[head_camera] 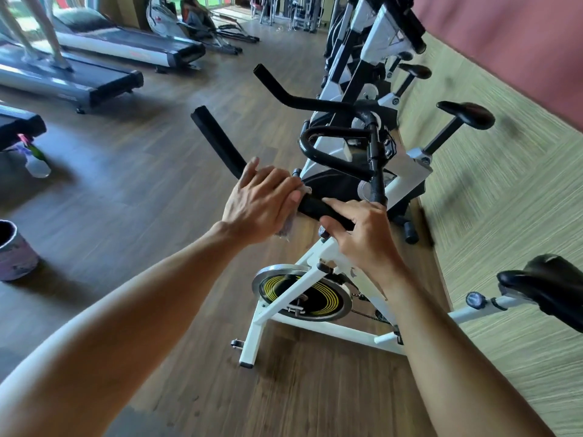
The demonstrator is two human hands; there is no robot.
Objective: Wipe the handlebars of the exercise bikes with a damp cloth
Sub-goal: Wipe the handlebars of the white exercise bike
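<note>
Two bare forearms reach forward over the nearest exercise bike (318,313), a white-framed one with a single flywheel (302,293) ringed in yellow and a black saddle (549,285) at the right edge. The left hand (262,206) curls over the black handlebar (315,207), pressing a pale cloth (288,225) against it; only small bits of cloth show, by the fingertips and below the palm. The right hand (362,234) grips the same bar just beside it, thumb under and forefinger laid straight along the top. The bar's left horn (217,141) juts up beyond the left hand. Behind this bike stands a second bike (407,165) with its own saddle (467,114), then at least two more in a row along the wall; further ones cannot be counted. On the wooden floor at left sits one bucket (15,253), its contents hidden, and one spray bottle (36,160) further back. Two treadmills (94,80) lie beyond.
</note>
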